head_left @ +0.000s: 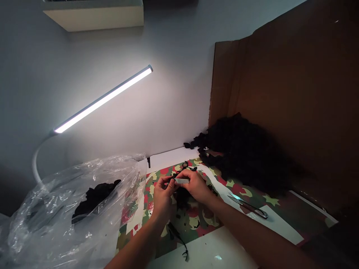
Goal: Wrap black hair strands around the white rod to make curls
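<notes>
My left hand (162, 192) is closed in a pinch at the middle of the work surface, holding a small black piece that is mostly hidden by the fingers. Close against it, my right hand (198, 186) grips a short, flat, light-grey tool (182, 181), whose tip meets the left fingertips; its exact kind is not clear. Dark scraps (183, 200) lie beneath both hands on a camouflage-patterned sheet (195, 222). A black strip with a thin tail (177, 234) rests nearer to me.
A large heap of black pieces (244, 149) sits at right against a tall cardboard panel (280, 93). A slim two-armed metal tool (248, 206) lies right of my hands. At left is a clear plastic bag (112, 168) with black pieces (95, 198), under a lit lamp (103, 100).
</notes>
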`<state>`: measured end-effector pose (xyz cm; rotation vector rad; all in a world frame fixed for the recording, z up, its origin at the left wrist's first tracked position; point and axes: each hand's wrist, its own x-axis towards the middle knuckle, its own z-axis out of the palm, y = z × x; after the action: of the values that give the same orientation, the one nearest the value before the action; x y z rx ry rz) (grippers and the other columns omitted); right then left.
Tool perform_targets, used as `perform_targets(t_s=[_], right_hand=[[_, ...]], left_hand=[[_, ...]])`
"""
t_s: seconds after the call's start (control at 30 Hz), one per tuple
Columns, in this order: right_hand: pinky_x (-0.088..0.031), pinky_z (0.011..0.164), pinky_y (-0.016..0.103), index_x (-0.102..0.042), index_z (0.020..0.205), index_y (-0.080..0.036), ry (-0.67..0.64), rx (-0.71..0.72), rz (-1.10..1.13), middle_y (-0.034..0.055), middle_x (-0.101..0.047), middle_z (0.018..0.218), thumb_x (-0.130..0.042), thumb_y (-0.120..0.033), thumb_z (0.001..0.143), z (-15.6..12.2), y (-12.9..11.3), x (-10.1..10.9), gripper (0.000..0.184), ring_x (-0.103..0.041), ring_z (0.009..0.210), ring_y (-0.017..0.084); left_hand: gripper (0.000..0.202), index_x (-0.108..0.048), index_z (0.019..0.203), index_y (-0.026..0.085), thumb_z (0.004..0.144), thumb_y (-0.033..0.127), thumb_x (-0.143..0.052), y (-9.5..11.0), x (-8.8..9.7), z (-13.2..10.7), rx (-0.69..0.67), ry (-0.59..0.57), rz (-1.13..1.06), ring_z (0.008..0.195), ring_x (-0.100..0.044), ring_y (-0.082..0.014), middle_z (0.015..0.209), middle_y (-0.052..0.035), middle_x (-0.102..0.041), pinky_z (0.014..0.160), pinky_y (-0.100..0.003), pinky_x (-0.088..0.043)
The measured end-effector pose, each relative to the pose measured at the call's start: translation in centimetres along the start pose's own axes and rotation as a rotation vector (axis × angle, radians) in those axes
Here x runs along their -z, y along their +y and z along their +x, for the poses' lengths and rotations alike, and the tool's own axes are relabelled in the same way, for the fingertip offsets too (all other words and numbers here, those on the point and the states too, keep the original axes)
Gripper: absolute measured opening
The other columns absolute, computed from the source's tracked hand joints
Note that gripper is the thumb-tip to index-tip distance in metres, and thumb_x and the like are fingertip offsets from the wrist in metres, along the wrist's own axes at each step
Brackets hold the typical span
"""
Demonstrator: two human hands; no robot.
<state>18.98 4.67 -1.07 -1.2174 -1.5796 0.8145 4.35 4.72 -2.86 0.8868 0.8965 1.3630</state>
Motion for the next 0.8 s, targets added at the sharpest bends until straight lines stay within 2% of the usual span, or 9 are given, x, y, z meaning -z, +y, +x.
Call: perform_targets(t_s=[0.13,0.2,0.3,0.37,0.47,0.57,0.63,0.7,0.8], right_hand=[[-0.045,0.063,0.027,-0.072,0.074,-0.019,0.009,-0.036,0.063,-0.0008,-0.066,0.068,-0.070,-0.037,0.082,0.4,0.5,0.6,0.019,-0.059,0.068,0.017],[-0.046,0.065,0.028,-0.072,0.079,-0.019,0.085,-0.041,0.087,0.0009,-0.066,0.072,-0.062,-0.044,0.088,0.6,0.7,1.2,0.029,-0.060,0.071,0.019],[-0.047,0.075,0.031,-0.070,0.083,-0.020,0.251,-0.014,0.115,0.0043,-0.066,0.083,-0.036,-0.050,0.101,0.7,0.7,2.0,0.049,-0.060,0.083,0.021],[-0.046,0.070,0.030,-0.070,0.082,-0.021,0.279,-0.001,0.143,0.0039,-0.064,0.078,-0.030,-0.052,0.103,0.4,0.3,2.1,0.055,-0.058,0.075,0.019],[-0.044,0.060,0.029,-0.071,0.086,-0.021,0.167,0.028,0.182,0.0020,-0.065,0.070,-0.041,-0.051,0.102,-0.4,-0.7,1.6,0.046,-0.056,0.058,0.016],[-0.049,0.071,0.029,-0.070,0.094,-0.022,0.074,0.101,0.145,0.0018,-0.073,0.084,-0.058,-0.039,0.096,-1.2,-1.8,1.0,0.020,-0.067,0.073,0.018],[-0.049,0.076,0.029,-0.069,0.089,-0.022,0.056,0.124,0.088,0.0014,-0.074,0.089,-0.064,-0.030,0.092,-1.4,-2.3,0.8,0.010,-0.068,0.081,0.019],[-0.049,0.076,0.029,-0.067,0.080,-0.021,0.029,0.127,0.040,0.0017,-0.075,0.091,-0.065,-0.025,0.090,-1.5,-2.4,0.9,0.011,-0.068,0.084,0.019],[-0.047,0.072,0.028,-0.066,0.080,-0.021,-0.024,0.115,0.005,0.0016,-0.075,0.093,-0.063,-0.023,0.090,-1.4,-2.2,1.0,0.011,-0.066,0.081,0.018]], left_hand=[[0.041,-0.068,0.085,0.017,0.061,0.041,-0.091,0.1,0.2,0.1,0.059,-0.059,-0.084,0.086,-0.069,-0.0175,0.091,-0.0037,-0.071,0.084,-0.031,-0.055],[0.040,-0.069,0.086,0.018,0.063,0.041,-0.091,0.0,0.5,0.2,0.089,-0.066,-0.106,0.083,-0.068,-0.0156,0.092,-0.0037,-0.070,0.078,-0.028,-0.055],[0.040,-0.068,0.088,0.019,0.066,0.045,-0.089,-0.3,0.8,0.4,0.134,-0.089,-0.143,0.071,-0.064,-0.0122,0.087,-0.0024,-0.069,0.065,-0.023,-0.053],[0.039,-0.068,0.087,0.019,0.068,0.048,-0.088,-0.4,0.8,0.4,0.149,-0.113,-0.169,0.072,-0.064,-0.0126,0.087,-0.0030,-0.069,0.067,-0.024,-0.054],[0.034,-0.070,0.085,0.019,0.072,0.047,-0.085,-0.3,0.8,0.3,0.157,-0.132,-0.197,0.083,-0.067,-0.0148,0.091,-0.0045,-0.070,0.081,-0.026,-0.056],[0.029,-0.071,0.085,0.019,0.075,0.043,-0.084,-0.1,0.9,0.4,0.161,-0.145,-0.236,0.089,-0.067,-0.0144,0.091,-0.0039,-0.070,0.089,-0.025,-0.054],[0.028,-0.071,0.086,0.018,0.075,0.040,-0.084,0.0,0.9,0.4,0.155,-0.147,-0.250,0.090,-0.068,-0.0147,0.092,-0.0043,-0.070,0.090,-0.026,-0.054],[0.028,-0.071,0.088,0.018,0.075,0.039,-0.084,0.0,0.9,0.5,0.141,-0.140,-0.228,0.092,-0.069,-0.0164,0.095,-0.0057,-0.071,0.090,-0.028,-0.054],[0.029,-0.070,0.089,0.018,0.074,0.039,-0.084,0.0,0.9,0.5,0.118,-0.126,-0.176,0.097,-0.069,-0.0195,0.101,-0.0075,-0.071,0.091,-0.031,-0.054]])
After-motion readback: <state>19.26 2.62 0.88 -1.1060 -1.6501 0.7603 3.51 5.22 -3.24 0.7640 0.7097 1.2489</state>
